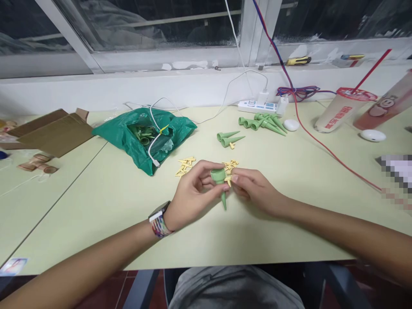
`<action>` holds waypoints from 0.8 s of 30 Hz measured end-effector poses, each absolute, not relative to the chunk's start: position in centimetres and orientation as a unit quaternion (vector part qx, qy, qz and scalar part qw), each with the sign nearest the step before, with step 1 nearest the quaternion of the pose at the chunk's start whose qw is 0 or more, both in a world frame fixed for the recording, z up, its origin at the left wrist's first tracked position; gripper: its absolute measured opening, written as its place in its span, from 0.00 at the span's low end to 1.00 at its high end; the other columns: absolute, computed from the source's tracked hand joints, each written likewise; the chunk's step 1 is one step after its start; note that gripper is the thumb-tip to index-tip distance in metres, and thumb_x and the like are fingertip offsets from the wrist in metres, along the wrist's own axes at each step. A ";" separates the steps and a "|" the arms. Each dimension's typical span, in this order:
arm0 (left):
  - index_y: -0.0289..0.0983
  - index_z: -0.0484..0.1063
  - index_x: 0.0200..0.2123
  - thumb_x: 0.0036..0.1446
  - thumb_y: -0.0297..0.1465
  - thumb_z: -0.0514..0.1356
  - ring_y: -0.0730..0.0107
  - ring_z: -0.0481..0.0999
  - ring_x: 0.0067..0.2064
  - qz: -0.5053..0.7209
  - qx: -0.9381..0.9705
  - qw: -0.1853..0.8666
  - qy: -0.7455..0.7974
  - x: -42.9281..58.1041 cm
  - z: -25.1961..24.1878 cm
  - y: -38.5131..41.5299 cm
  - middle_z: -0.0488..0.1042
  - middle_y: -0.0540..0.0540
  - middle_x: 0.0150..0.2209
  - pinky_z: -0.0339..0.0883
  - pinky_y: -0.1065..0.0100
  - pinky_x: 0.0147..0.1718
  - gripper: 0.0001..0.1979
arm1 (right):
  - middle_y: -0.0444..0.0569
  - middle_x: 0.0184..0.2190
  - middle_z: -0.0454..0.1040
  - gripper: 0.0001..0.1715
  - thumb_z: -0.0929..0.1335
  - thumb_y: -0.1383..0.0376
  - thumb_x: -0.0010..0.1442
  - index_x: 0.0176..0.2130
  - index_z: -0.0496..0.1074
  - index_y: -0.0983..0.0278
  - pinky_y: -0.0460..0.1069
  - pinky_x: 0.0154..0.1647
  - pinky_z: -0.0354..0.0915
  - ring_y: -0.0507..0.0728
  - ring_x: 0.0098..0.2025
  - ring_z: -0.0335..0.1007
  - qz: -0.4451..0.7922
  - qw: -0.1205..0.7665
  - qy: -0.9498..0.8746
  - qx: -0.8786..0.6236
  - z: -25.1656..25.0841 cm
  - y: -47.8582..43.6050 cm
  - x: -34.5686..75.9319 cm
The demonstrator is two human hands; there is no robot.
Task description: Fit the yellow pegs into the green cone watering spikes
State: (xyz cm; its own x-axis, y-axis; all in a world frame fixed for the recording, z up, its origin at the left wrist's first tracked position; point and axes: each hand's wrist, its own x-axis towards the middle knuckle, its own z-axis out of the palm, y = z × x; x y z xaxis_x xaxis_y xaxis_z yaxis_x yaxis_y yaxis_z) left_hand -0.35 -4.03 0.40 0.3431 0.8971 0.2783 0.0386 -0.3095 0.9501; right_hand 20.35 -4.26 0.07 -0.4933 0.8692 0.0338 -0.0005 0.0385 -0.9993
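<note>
My left hand (pixel 189 195) grips a green cone-shaped spike (pixel 220 182), tip pointing down toward the table. My right hand (pixel 254 189) pinches a small yellow valve piece (pixel 228 180) against the side of that spike. Two heaps of yellow pieces lie just beyond my hands, the yellow pile on the left (pixel 184 165) and the yellow pile behind the spike (pixel 231 164). Two green spikes (pixel 229 138) lie farther back, one with a yellow piece fitted. A bigger cluster of green spikes (pixel 262 122) rests near the power strip.
An open green plastic bag (pixel 146 135) of parts with a white cable across it lies back left, beside a flattened cardboard box (pixel 48 131). A power strip (pixel 257 105), red wire (pixel 325 148), two drink cups (pixel 346 109) and two white oval objects (pixel 372 135) sit at the right.
</note>
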 end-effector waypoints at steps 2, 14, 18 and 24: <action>0.39 0.78 0.51 0.59 0.29 0.71 0.68 0.83 0.40 0.466 0.737 0.337 0.355 -0.6 0.3 -4.3 0.82 0.43 0.43 0.78 0.67 0.41 0.16 | 0.36 0.19 0.47 0.24 0.60 0.57 0.73 0.25 0.53 0.59 0.48 0.23 0.43 0.49 0.22 0.40 0.702 0.329 -0.531 -0.343 0.0 -4.3 20.0; 0.36 0.71 0.53 0.63 0.34 0.70 0.64 0.85 0.34 0.397 0.535 0.677 0.313 -0.1 1.1 -3.5 0.82 0.45 0.35 0.81 0.63 0.37 0.18 | 0.42 0.28 0.67 0.22 0.58 0.57 0.78 0.34 0.67 0.63 0.47 0.34 0.57 0.51 0.30 0.60 0.470 0.377 -0.732 -0.320 0.2 -4.4 20.7; 0.36 0.72 0.50 0.65 0.36 0.68 0.66 0.84 0.30 0.357 0.481 0.740 0.306 -0.4 1.2 -3.4 0.82 0.45 0.36 0.80 0.66 0.32 0.15 | 0.45 0.31 0.71 0.17 0.57 0.61 0.78 0.39 0.67 0.62 0.48 0.32 0.55 0.52 0.30 0.62 0.232 0.354 -0.858 -0.290 -0.1 -3.6 21.6; 0.36 0.70 0.53 0.62 0.34 0.70 0.62 0.86 0.32 0.355 0.539 0.688 0.331 -0.2 1.8 -3.9 0.82 0.47 0.31 0.81 0.64 0.36 0.19 | 0.45 0.30 0.67 0.14 0.59 0.64 0.77 0.36 0.63 0.61 0.50 0.27 0.48 0.52 0.26 0.53 0.039 0.330 -0.910 -0.248 -0.5 -3.0 22.5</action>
State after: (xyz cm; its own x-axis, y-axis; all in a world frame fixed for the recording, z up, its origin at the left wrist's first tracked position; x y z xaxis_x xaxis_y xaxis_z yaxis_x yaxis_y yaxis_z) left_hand -0.19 -3.87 1.80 0.5279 0.8462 -0.0731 -0.1313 0.1664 0.9773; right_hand 22.53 -2.96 -0.46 -0.6591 0.4769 0.5816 0.4254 0.8741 -0.2347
